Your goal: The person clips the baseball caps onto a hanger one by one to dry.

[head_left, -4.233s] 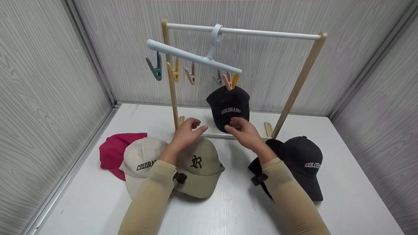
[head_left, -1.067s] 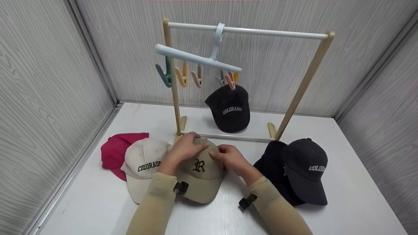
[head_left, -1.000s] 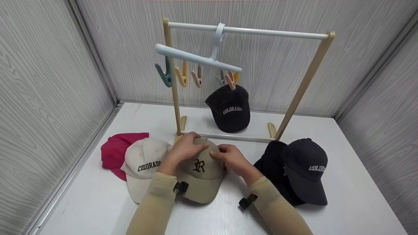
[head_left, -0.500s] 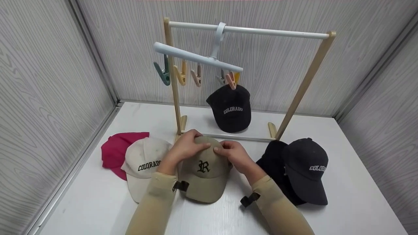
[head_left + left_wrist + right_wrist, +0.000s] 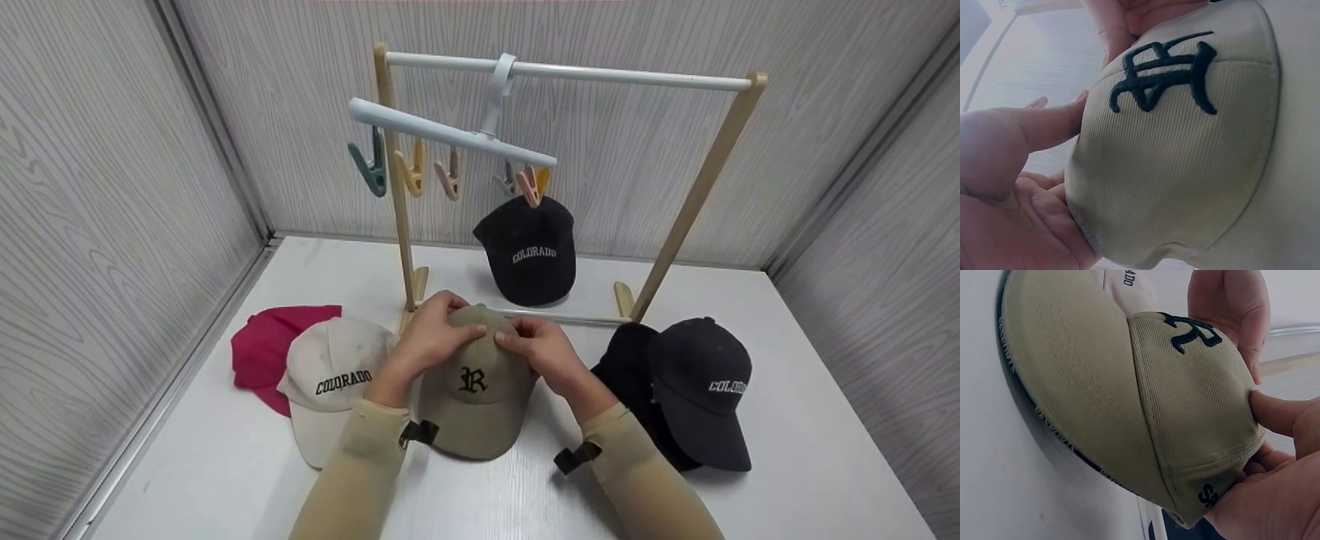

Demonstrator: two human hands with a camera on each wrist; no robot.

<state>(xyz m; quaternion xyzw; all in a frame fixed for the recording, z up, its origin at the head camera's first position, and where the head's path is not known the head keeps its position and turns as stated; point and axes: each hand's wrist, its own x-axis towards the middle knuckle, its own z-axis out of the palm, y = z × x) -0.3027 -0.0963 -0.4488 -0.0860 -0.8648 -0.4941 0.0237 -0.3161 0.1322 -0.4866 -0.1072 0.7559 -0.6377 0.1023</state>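
Both my hands hold a khaki baseball cap [image 5: 476,386] with a dark embroidered R, its brim towards me. My left hand [image 5: 431,337] grips the left of the crown, thumb on the front and fingers behind. My right hand [image 5: 549,358] does the same on the right, the thumbs close together near the top. In the left wrist view the cap [image 5: 1185,146] is seen from its left side, beside the left hand [image 5: 1010,169]. The right wrist view shows the cap's brim [image 5: 1078,382] close above the white table; whether it touches cannot be told.
A wooden rack's top rail [image 5: 622,76] carries a pale blue hanger [image 5: 450,135] with several clips. A black cap [image 5: 532,259] hangs from clips at its right end. A cream cap [image 5: 337,375] and a crimson cap [image 5: 262,345] lie left; black caps [image 5: 701,390] lie right.
My hands came down from beside the hanging black cap and took hold of the khaki cap. It has since turned to face me and shifted slightly right.
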